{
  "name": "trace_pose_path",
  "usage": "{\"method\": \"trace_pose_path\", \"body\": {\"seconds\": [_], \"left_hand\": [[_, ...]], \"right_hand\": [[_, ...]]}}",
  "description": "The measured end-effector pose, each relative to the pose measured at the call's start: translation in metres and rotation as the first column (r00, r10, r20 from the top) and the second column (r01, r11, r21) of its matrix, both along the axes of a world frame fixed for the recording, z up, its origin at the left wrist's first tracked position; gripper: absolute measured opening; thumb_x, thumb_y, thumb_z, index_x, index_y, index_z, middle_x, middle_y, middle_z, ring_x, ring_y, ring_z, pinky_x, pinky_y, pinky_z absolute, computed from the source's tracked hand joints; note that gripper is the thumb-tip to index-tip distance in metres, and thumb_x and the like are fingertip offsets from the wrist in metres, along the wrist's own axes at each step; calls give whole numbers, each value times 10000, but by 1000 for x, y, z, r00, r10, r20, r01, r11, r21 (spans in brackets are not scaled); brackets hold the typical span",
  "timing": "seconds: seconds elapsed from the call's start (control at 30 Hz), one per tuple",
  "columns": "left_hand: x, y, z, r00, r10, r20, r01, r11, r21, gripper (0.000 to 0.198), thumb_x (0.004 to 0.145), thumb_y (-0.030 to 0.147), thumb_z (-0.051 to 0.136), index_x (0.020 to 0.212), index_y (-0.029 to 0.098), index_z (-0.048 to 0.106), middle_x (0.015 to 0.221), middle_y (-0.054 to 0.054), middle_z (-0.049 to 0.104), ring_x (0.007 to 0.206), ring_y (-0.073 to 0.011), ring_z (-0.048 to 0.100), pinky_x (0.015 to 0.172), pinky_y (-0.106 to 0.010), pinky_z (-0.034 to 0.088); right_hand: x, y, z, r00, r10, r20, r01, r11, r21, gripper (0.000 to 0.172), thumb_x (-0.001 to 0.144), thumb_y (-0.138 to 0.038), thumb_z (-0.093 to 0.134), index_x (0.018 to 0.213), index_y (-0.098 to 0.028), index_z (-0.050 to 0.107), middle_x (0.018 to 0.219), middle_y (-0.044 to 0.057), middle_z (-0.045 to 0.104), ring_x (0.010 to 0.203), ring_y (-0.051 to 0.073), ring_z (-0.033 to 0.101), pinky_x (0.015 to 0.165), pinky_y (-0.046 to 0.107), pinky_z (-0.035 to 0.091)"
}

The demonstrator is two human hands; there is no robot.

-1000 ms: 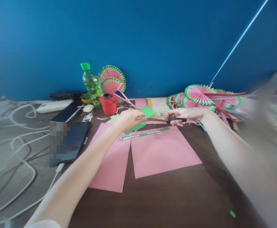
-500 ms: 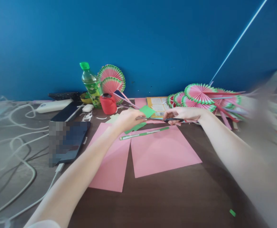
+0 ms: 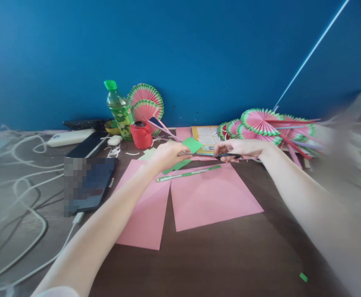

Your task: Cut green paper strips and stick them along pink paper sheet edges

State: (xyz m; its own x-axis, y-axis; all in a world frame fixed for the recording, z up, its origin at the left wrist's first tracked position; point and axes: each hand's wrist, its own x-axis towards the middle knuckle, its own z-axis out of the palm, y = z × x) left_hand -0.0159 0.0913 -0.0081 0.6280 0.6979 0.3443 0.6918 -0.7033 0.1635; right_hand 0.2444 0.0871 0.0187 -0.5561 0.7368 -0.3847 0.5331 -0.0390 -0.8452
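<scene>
From far away, I see my left hand (image 3: 169,154) pinching green paper (image 3: 193,144). My right hand (image 3: 230,147) is closed round the scissors (image 3: 231,156), right of the paper, long blades (image 3: 203,155) pointing left toward it.

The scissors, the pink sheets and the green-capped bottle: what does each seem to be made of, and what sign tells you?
Scissors: probably metal blades, thin and grey; the black handles look like smooth plastic.
Pink sheets: matte paper or thin card, flat and straight-edged, without shine.
Bottle: likely glossy clear plastic; its bare shoulder is see-through.
</scene>
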Motion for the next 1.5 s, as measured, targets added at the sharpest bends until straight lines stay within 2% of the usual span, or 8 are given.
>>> {"method": "trace_pose_path", "body": {"seconds": [0.37,0.7,0.8,0.9,1.1,1.23,1.33,1.5], "left_hand": [[0,2,-2,1000,16,9,-16,1000,20,306,829,428,476,935,216,669,916,-35,696,851,-196,624,696,-270,427],[1,1,-1,999,35,8,-35,999,-1,308,824,430,475,928,213,668,916,-38,693,843,-194,619,674,-263,417],[2,-1,1,998,55,24,-54,998,-41,289,804,418,507,915,209,673,867,-36,692,797,-186,615,648,-256,410],[3,-3,6,996,55,67,-45,989,-143,272,780,388,536,912,195,674,817,-26,687,726,-158,607,619,-236,410],[4,-4,15,997,25,71,-2,952,-305,305,785,179,443,1003,169,657,813,-22,691,683,-123,590,626,-218,428],[5,-5,16,998,28,48,-11,944,-329,321,780,200,453,1032,176,651,828,-31,690,699,-139,592,642,-235,430],[5,-5,15,995,19,94,14,941,-339,335,780,199,444,1054,189,637,826,-22,678,684,-128,580,646,-230,427],[3,-4,16,980,-2,199,75,930,-361,460,784,186,434,1239,220,498,692,18,634,640,-111,547,623,-223,418]], "right_hand": [[0,0,0,1000,-1,-25,2,1000,20,275,656,-297,691,869,-185,558,650,-29,518,539,57,439,427,174,300],[1,0,0,1000,-21,-9,22,999,39,224,647,-208,628,865,-200,574,710,-18,571,552,62,472,430,170,288],[2,2,0,1000,-26,5,26,998,58,226,642,-214,619,866,-206,590,761,-10,599,601,73,509,458,171,314],[3,3,0,999,-37,19,36,997,62,238,640,-246,640,871,-203,600,782,-4,611,606,75,517,465,172,325],[8,2,7,999,-28,45,25,998,51,260,630,-307,700,851,-201,612,710,-15,585,554,62,493,435,168,320],[11,2,15,995,10,99,-16,998,65,260,634,-324,707,847,-210,612,668,-6,599,531,86,516,399,182,304],[11,0,19,994,7,109,-16,997,78,267,635,-356,710,844,-219,617,631,-9,595,512,95,514,401,195,320],[12,-2,25,990,7,139,-24,992,123,343,635,-396,707,918,-217,632,596,-25,570,449,69,462,407,202,340]]}}
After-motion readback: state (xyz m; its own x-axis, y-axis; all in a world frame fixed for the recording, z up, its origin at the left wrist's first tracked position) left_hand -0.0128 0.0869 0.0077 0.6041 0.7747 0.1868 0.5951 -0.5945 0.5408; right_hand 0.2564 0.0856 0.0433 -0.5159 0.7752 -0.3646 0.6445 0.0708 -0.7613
